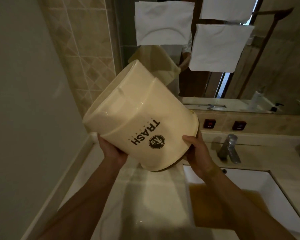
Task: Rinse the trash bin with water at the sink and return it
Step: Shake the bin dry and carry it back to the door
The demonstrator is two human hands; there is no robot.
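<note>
both hands on the trash bin [137,122]: left hand [113,152] fingers curl under its base end, right hand [197,153] fingers wrap the rim end. bin is held tipped, mouth down toward the sink [260,191] just below the right fingers. brown water pooled there, faucet [229,147] not running. looks like rinse dumped; return still left.

Trash bin [128,115] I hold: cream, black "TRASH" lettering, round black logo. Sink [249,181] white, brownish water inside. Faucet [229,148] silver. Towels [163,23] white. Wall tiles [83,49] beige, diamond pattern. Surface [145,196] pale marble. Two dark red buttons [209,123].
</note>
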